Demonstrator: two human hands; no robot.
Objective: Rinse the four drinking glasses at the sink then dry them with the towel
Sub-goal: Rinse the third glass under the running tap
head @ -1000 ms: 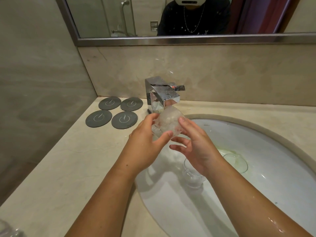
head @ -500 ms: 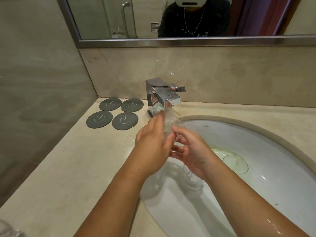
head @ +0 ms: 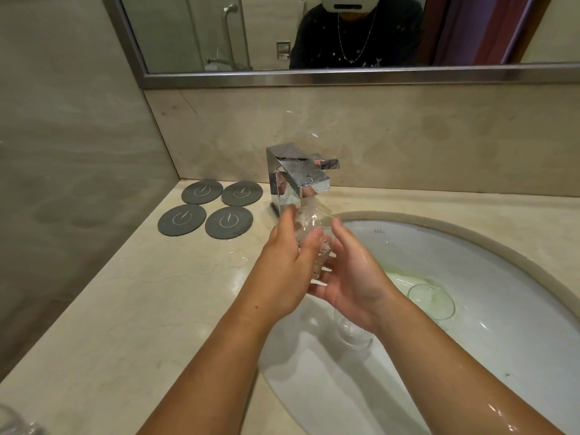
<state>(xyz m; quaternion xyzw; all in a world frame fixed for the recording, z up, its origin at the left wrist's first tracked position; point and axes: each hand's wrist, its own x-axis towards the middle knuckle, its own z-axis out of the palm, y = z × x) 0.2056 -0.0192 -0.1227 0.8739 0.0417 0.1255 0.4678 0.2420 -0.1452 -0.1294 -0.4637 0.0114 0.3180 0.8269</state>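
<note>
Beige marble counter (head: 131,309) wraps an oval white sink (head: 518,309), with a mirror (head: 314,32) above. At 12 o'clock I see the chrome faucet (head: 295,177) running water into a clear drinking glass (head: 309,224) that I hold tilted under the spout. My left hand (head: 282,268) curls its fingers around the glass from 9 o'clock; my right hand (head: 354,277) cups it from 3 o'clock, fingers half spread against its side. Two more glasses lie in the basin: one (head: 351,331) under my right wrist, another (head: 431,301) at 3 o'clock near green residue. Four grey coasters (head: 216,211) sit at 10 o'clock. Whether the blurred clear object (head: 15,422) at 7 o'clock is a glass, I cannot tell
</note>
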